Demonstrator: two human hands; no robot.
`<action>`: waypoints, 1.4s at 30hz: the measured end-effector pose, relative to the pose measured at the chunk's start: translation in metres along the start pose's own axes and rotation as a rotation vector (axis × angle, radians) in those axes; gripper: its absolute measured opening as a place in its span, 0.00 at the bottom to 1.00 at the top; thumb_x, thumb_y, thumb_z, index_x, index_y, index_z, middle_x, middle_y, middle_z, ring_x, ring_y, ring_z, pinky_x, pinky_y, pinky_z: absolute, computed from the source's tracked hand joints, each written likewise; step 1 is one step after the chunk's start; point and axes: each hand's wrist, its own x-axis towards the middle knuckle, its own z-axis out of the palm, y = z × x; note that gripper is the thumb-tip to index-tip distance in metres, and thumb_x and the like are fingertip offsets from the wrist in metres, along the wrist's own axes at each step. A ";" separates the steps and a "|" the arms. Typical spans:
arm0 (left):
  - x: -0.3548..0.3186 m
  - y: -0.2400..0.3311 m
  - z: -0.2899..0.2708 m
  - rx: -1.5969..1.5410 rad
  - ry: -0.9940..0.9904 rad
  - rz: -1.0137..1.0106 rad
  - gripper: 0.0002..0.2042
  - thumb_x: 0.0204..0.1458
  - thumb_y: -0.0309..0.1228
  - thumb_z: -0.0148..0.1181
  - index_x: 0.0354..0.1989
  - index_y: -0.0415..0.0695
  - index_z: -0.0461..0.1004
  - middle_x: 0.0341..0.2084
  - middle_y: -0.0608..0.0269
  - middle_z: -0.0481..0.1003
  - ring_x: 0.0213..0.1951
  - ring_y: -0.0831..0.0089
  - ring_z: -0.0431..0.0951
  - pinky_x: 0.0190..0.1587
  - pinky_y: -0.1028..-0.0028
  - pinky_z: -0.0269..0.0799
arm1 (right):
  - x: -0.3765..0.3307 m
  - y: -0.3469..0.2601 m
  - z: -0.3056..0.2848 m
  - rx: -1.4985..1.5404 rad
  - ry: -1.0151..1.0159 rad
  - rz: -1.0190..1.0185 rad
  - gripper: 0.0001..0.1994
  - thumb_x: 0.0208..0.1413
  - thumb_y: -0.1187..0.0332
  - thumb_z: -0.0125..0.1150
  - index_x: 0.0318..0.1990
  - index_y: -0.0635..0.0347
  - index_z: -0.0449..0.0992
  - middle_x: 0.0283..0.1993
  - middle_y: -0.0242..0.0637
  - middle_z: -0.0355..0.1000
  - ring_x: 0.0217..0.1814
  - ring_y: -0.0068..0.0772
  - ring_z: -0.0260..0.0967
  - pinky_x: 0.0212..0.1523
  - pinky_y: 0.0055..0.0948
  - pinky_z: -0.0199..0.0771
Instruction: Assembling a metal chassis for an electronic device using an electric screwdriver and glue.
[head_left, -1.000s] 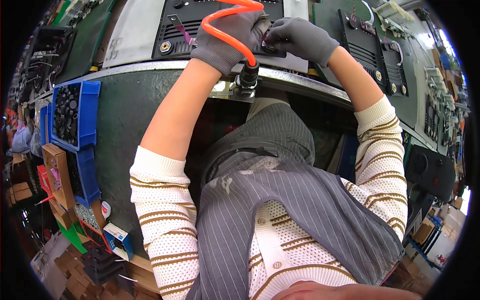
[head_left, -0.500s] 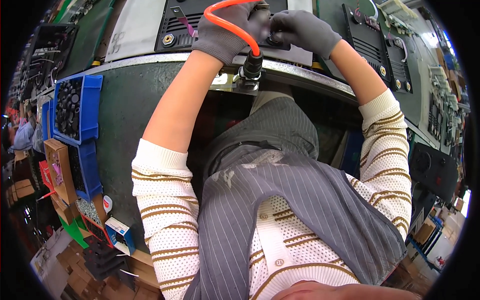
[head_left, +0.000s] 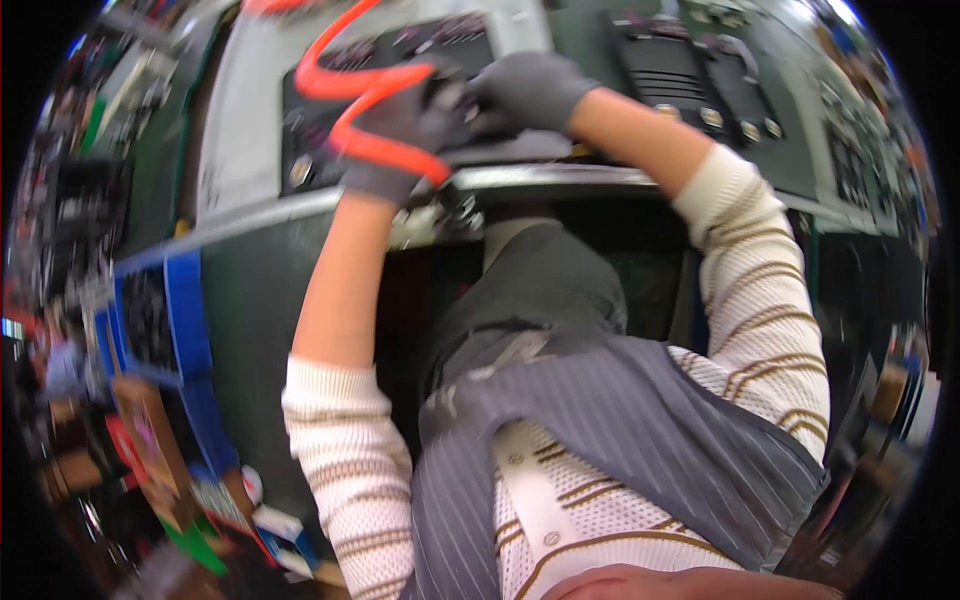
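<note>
Both my hands wear grey gloves and meet over a black slotted panel point(head_left: 310, 122) on the bench. My left hand point(head_left: 408, 128) is closed, its fingers curled around a small thing that blur keeps me from making out. Against it, from the right, comes my right hand point(head_left: 532, 93), fingers bent together at the same spot; what they pinch is smeared. An orange coiled hose point(head_left: 385, 150) crosses in front of my left hand and runs down to a dark fitting point(head_left: 460, 208) at the bench edge. A brass-coloured round fitting point(head_left: 301, 170) sits at the panel's lower left corner.
More black panels point(head_left: 655, 62) with round fittings lie on the bench to the right. The metal bench edge point(head_left: 570, 177) runs between my body and the work. At the left are a blue bin point(head_left: 187, 315) of dark parts and a cardboard box point(head_left: 152, 428).
The view has shifted and blurred, so more of the panel shows. My hands now appear lower and farther left, still together, with the hose bent into a wider zigzag.
</note>
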 end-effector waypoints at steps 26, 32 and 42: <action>-0.019 -0.012 -0.009 -0.027 -0.004 -0.234 0.16 0.57 0.31 0.54 0.53 0.38 0.69 0.39 0.56 0.76 0.41 0.67 0.75 0.46 0.68 0.69 | 0.000 -0.011 0.020 0.053 0.123 0.095 0.13 0.43 0.56 0.64 0.31 0.55 0.82 0.29 0.39 0.77 0.35 0.43 0.76 0.34 0.41 0.74; -0.090 -0.024 -0.049 0.077 -0.046 -0.187 0.18 0.56 0.27 0.54 0.55 0.37 0.68 0.47 0.52 0.73 0.46 0.63 0.74 0.50 0.65 0.68 | -0.011 -0.001 0.026 0.080 0.171 0.212 0.13 0.44 0.56 0.62 0.31 0.54 0.82 0.30 0.38 0.78 0.35 0.42 0.76 0.35 0.40 0.74; -0.160 -0.043 -0.081 0.748 -0.186 -0.232 0.28 0.55 0.50 0.52 0.57 0.42 0.67 0.51 0.47 0.69 0.54 0.49 0.68 0.55 0.57 0.66 | -0.005 -0.015 0.047 0.083 0.284 0.297 0.16 0.44 0.52 0.61 0.30 0.54 0.82 0.29 0.39 0.77 0.34 0.43 0.76 0.34 0.40 0.74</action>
